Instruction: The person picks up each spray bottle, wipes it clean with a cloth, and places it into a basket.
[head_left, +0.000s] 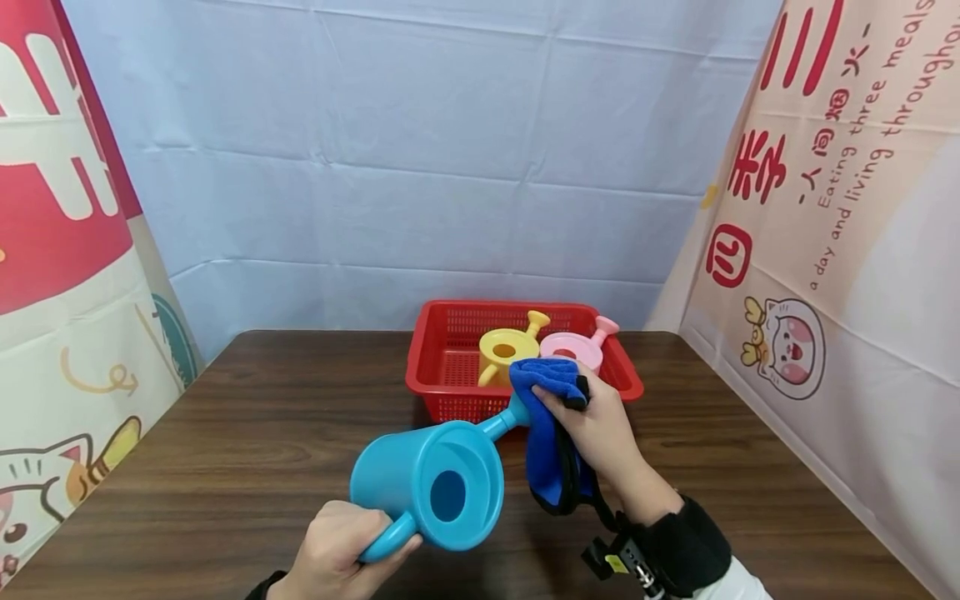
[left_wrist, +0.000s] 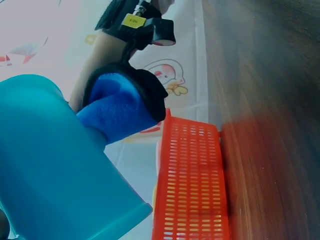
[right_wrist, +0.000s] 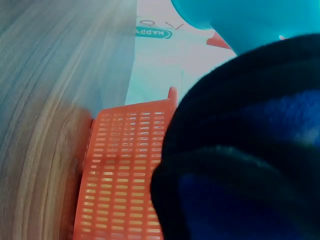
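A blue watering can (head_left: pixel 390 471) is held tilted above the table, its round top opening facing the head camera. My left hand (head_left: pixel 341 550) grips it by the handle at the lower left. With my right hand (head_left: pixel 600 421) I hold a blue cloth with black edging (head_left: pixel 546 450) against the spout end, which the cloth covers. In the left wrist view the cloth (left_wrist: pixel 117 107) wraps the spout of the can (left_wrist: pixel 60 165). The right wrist view is largely filled by the dark-edged cloth (right_wrist: pixel 240 165), so the fingers there are hidden.
Behind the can stands a red perforated basket (head_left: pixel 457 400) on the dark wooden table (head_left: pixel 262 433). Inside it are a yellow watering can (head_left: pixel 495 342) and a pink watering can (head_left: pixel 573 343). A pale cloth backdrop (head_left: pixel 420 167) hangs behind, with printed curtains on both sides.
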